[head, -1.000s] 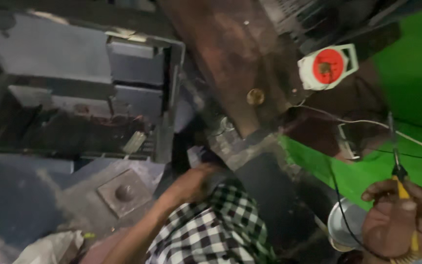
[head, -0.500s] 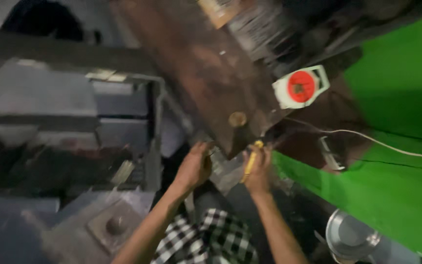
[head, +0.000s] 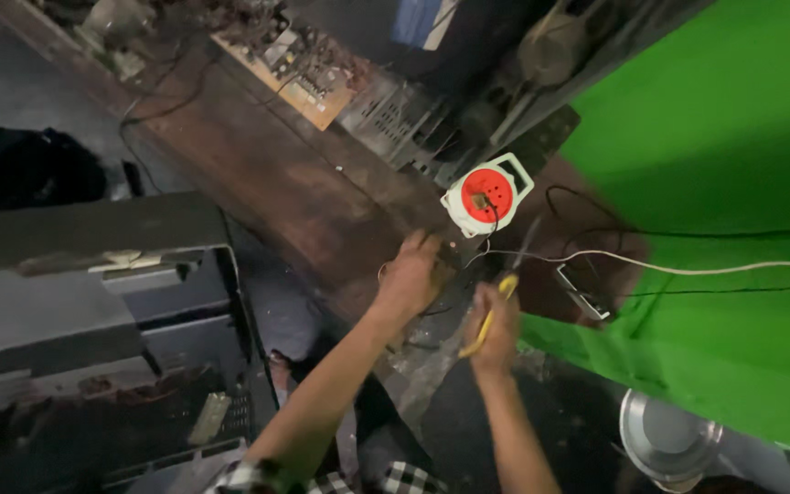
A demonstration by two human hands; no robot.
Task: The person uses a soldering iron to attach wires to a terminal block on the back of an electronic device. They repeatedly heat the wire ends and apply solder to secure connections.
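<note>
The left hand (head: 411, 274) lies palm-down on the dark wooden surface (head: 267, 174), close to its near edge, fingers curled loosely and pressing on something small and dark under the fingertips; what it is cannot be told. The right hand (head: 497, 325) is closed in a fist around the yellow handle of a screwdriver (head: 496, 306), whose thin shaft rises up and away toward the round red-and-white cord reel (head: 485, 195). The reel sits just beyond both hands, toward the right end of the surface, with a white cable (head: 688, 268) running from that area out over the green cloth (head: 733, 183) at the right. A small flat dark device (head: 582, 291) rests just right of the screwdriver, at the cloth's edge. Further along the surface, toward its far left end, lies a bare circuit board (head: 308, 78) among tangled wires. Below the right hand, a round metal dish (head: 665, 439) sits on the floor.
</note>
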